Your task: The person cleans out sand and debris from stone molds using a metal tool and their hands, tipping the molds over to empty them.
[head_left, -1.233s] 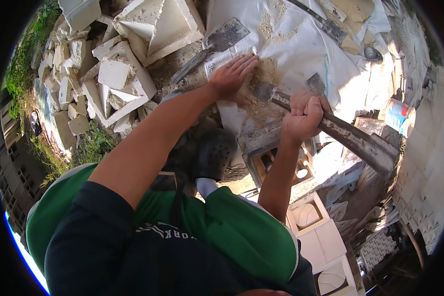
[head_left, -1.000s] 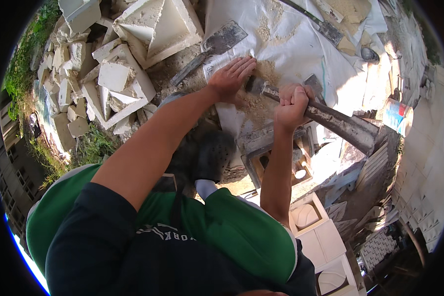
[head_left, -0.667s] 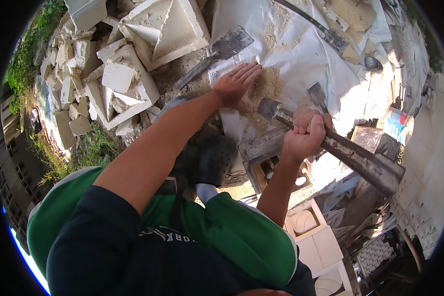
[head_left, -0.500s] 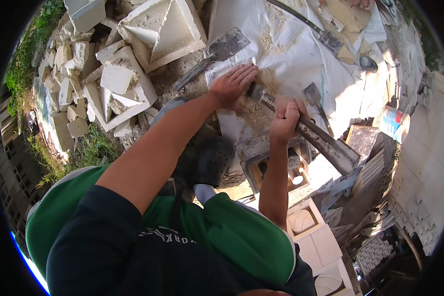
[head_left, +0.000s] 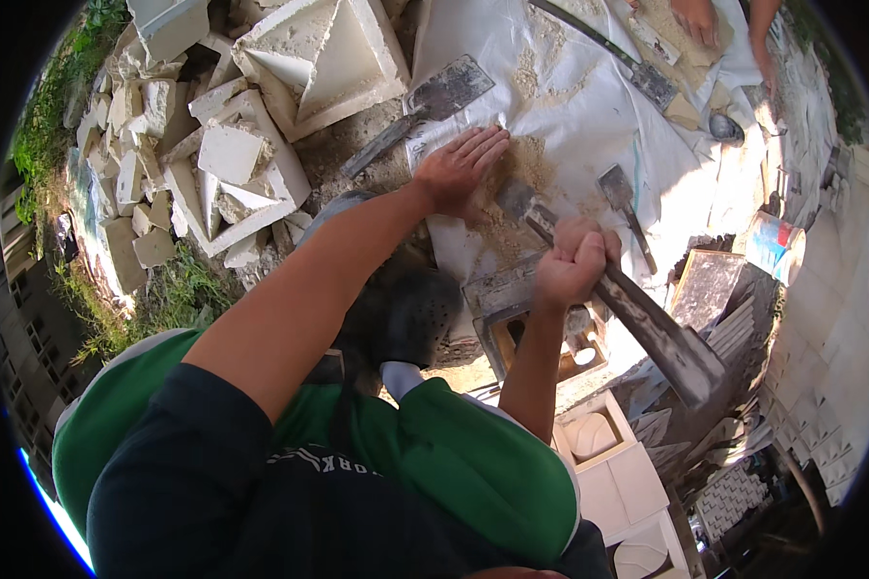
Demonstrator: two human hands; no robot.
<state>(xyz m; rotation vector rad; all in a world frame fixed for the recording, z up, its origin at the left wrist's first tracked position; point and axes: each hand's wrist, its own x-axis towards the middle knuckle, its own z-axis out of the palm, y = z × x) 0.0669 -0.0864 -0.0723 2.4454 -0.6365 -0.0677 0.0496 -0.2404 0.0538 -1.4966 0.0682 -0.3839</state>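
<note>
My left hand (head_left: 462, 172) lies stretched out, fingers straight, at the edge of a patch of tan crumbs (head_left: 529, 162) on a white sheet (head_left: 589, 125). Wrapped round a long flat-bladed scraper (head_left: 661, 338) is my right hand (head_left: 577, 261), gripping it just behind the blade. The blade points toward my left hand and stands a little apart from it. Its thick, worn handle slants back to the right, over a dusty box-like frame (head_left: 512, 289) between my feet. What fills that frame is partly hidden by my right forearm.
Another scraper (head_left: 444, 92) lies beyond my left hand, and a smaller one (head_left: 628, 217) right of my right hand. White mould blocks (head_left: 323, 68) and broken pieces (head_left: 140, 116) are piled at left. Pale blocks (head_left: 628, 478) stand lower right. A co-worker's hand (head_left: 695, 19) shows at top right.
My right hand has drawn the scraper back to the right and nearer me, away from my left hand. My left hand stays almost still. More of the co-worker's hands and arm shows.
</note>
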